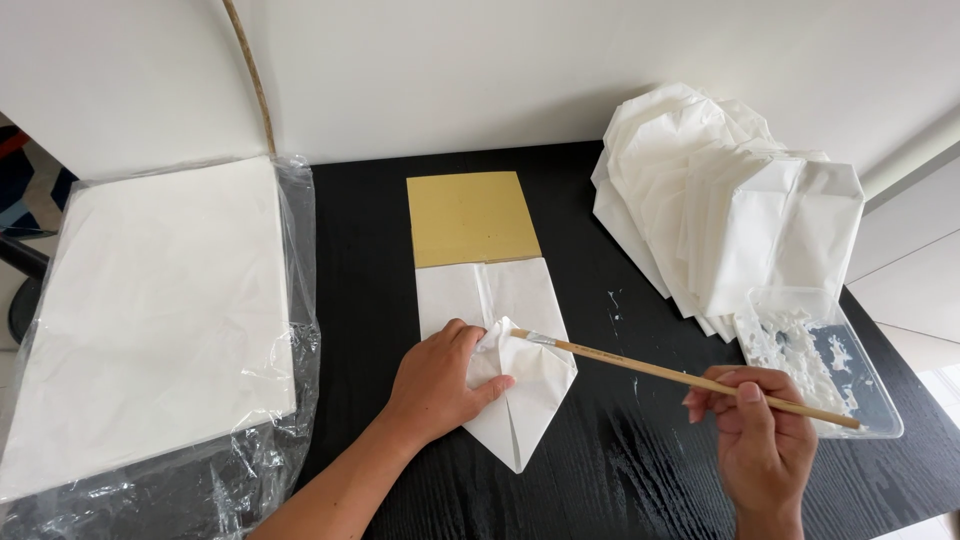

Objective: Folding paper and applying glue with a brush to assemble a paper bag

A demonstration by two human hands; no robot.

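Note:
A white paper sheet [520, 395], folded to a point toward me, lies on the black table [620, 470] with a tan cardboard rectangle [470, 217] tucked in at its far end. My left hand [437, 382] presses down on the paper and lifts a small flap near its middle. My right hand [762, 430] holds a thin wooden paintbrush [680, 378] by the handle; its bristle tip touches the paper at the lifted flap, just right of my left fingers.
A clear plastic tray [820, 360] with white paste sits by my right hand. Behind it fans a pile of folded white paper bags [730, 200]. A stack of white sheets in clear plastic wrap [150, 320] fills the left side.

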